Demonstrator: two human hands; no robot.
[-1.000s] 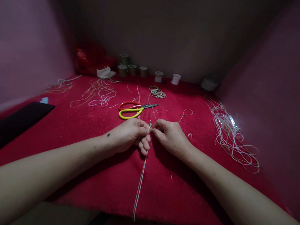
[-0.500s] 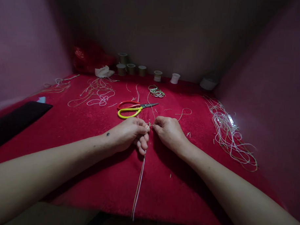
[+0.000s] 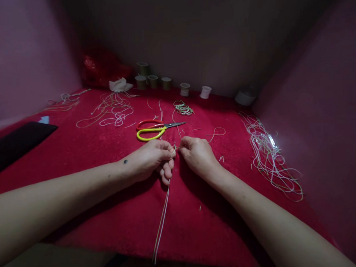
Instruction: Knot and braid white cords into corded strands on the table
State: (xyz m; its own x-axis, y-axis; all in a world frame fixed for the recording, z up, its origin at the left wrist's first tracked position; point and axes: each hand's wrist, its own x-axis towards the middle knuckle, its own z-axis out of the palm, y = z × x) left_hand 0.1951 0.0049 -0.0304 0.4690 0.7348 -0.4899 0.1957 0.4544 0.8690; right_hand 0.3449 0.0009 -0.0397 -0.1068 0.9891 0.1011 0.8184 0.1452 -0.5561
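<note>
Between thumb and forefinger, my left hand (image 3: 159, 158) pinches a bundle of thin cords (image 3: 163, 216), white and tan, which hang down past the cloth's front edge. A small knotted part (image 3: 174, 149) shows at its fingertips. Close by on the right, my right hand (image 3: 196, 151) is closed in a pinch at a thin cord end by the knot; its fingertips partly hide it. Just beyond my left hand lie scissors (image 3: 151, 130) with one red and one yellow handle, blades pointing right. A thin cord runs over the blades toward my right hand.
Red cloth (image 3: 128, 225) covers the table. Several thread spools (image 3: 166, 83) stand along the back wall. Loose cords lie at left (image 3: 117, 112) and in a tangle at right (image 3: 270, 160). A braided cord coil (image 3: 183, 108) sits behind the scissors. A black object (image 3: 20, 143) lies far left.
The whole view has shifted slightly, so things appear a little further left. Both hands keep their pinches at the knot, with hardly any movement.
</note>
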